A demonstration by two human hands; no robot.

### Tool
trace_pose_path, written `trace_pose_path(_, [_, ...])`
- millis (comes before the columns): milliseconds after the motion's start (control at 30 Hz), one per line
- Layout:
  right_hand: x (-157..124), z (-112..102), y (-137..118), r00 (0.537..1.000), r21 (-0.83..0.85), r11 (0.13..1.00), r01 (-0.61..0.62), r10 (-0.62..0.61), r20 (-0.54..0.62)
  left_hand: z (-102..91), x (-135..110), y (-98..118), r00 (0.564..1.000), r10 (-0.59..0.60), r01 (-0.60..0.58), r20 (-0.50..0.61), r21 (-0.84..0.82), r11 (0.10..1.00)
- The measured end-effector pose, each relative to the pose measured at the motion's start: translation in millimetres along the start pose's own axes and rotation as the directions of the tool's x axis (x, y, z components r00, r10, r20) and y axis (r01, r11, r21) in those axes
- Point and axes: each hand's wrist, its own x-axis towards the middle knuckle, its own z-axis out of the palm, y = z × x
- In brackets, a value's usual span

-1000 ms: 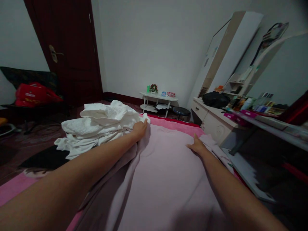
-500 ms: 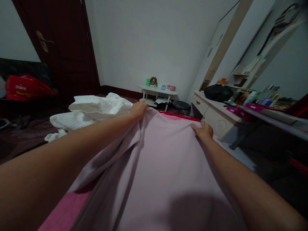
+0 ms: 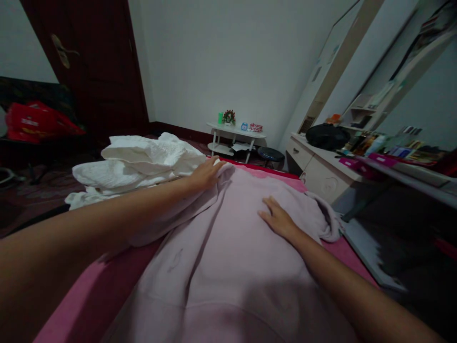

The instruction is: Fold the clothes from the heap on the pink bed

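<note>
A pale pink garment [image 3: 228, 252] lies spread over a bright pink bed cover [image 3: 96, 295]. My left hand [image 3: 205, 174] rests at the garment's far left corner, fingers stretched out, right against a stack of white folded cloths [image 3: 135, 166]. Flat on the garment's upper middle lies my right hand [image 3: 276, 219], fingers extended and pressing the fabric. A bunched sleeve or hood of the garment [image 3: 326, 221] sits just right of that hand.
A dark red door [image 3: 93, 62] stands at the back left, with a red bag [image 3: 32, 126] beside it. A small white table [image 3: 235, 140] and a dark stool [image 3: 269, 155] stand by the far wall. A dresser [image 3: 321, 174] with a black bag [image 3: 326, 136] and bottles lines the right side.
Both hands have let go of the garment's far edge, which has dropped back onto the bed. My right hand has slid inward to the middle; the left now lies open at the corner.
</note>
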Motion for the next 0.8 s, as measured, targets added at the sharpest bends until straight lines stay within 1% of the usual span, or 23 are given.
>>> trace_pose_path(67, [-27.2,7.1,-19.9,0.992,-0.070,0.995,0.077,-0.070,0.108,-5.1,-34.5,6.9,0.996,0.078,-0.078,0.035,-0.009,0.997])
trace_pose_path(133, [-50.7,8.1,-41.2,0.984,-0.094,0.988,0.120,-0.105,0.145,-16.9,-70.1,13.3,0.993,0.108,-0.108,0.042,-0.014,0.994])
trace_pose_path(200, [-72.2,7.6,-65.1,0.973,-0.057,0.986,0.158,-0.146,0.176,-31.8,-104.3,17.7,0.996,0.084,-0.083,0.038,-0.017,0.996])
trace_pose_path(267, [-94.5,9.1,-91.6,0.947,0.026,0.970,0.242,-0.242,0.213,-46.6,-134.5,18.9,0.999,0.031,-0.031,0.025,-0.009,0.999])
trace_pose_path(300, [-106.1,10.5,-105.2,0.921,0.076,0.951,0.301,-0.310,0.234,-53.3,-147.7,18.3,1.000,0.004,-0.004,0.015,0.002,1.000])
trace_pose_path(333, [-117.4,11.8,-118.4,0.886,0.126,0.922,0.366,-0.387,0.255,-59.6,-159.4,17.0,1.000,-0.030,0.030,0.001,0.020,0.999])
trace_pose_path(400, [-136.5,11.8,-141.7,0.797,0.218,0.849,0.481,-0.527,0.293,-71.6,-178.8,13.1,0.993,-0.113,0.114,-0.018,0.068,0.991])
trace_pose_path(467, [-146.6,6.7,-158.7,0.728,0.295,0.783,0.547,-0.619,0.295,-83.1,-193.7,8.8,0.978,-0.206,0.206,-0.012,0.128,0.970])
trace_pose_path(500, [-147.6,2.8,-164.6,0.703,0.337,0.755,0.562,-0.651,0.287,-88.5,-199.9,6.9,0.969,-0.248,0.245,-0.003,0.160,0.956])
trace_pose_path(533, [-146.1,-1.0,-168.9,0.688,0.385,0.733,0.561,-0.671,0.277,-93.6,-205.4,5.1,0.958,-0.288,0.281,0.009,0.189,0.941])
trace_pose_path(567, [-142.6,-3.8,-171.8,0.685,0.436,0.717,0.543,-0.679,0.264,-98.0,-210.3,3.4,0.945,-0.327,0.314,0.027,0.211,0.926])
trace_pose_path(600, [-137.8,-5.0,-173.3,0.693,0.492,0.705,0.511,-0.676,0.251,-101.6,-214.6,1.6,0.927,-0.373,0.354,0.049,0.221,0.909])
trace_pose_path(633, [-132.3,-3.9,-173.6,0.712,0.550,0.695,0.462,-0.661,0.237,-104.4,-218.2,-0.6,0.903,-0.422,0.398,0.079,0.216,0.892])
trace_pose_path(667, [-126.7,-0.5,-173.0,0.746,0.607,0.688,0.399,-0.628,0.221,-106.5,-221.0,-3.5,0.878,-0.464,0.438,0.118,0.191,0.878])
trace_pose_path(733, [-116.5,11.5,-169.6,0.844,0.709,0.663,0.242,-0.504,0.182,-110.2,-222.8,-11.9,0.835,-0.515,0.506,0.196,0.095,0.857])
trace_pose_path(767, [-112.6,18.5,-167.4,0.888,0.749,0.644,0.156,-0.423,0.179,-112.5,-220.9,-17.6,0.816,-0.529,0.540,0.231,0.018,0.841])
trace_pose_path(800, [-109.6,25.2,-165.3,0.923,0.778,0.624,0.070,-0.336,0.186,-115.9,-216.5,-24.0,0.796,-0.555,0.587,0.242,-0.086,0.805])
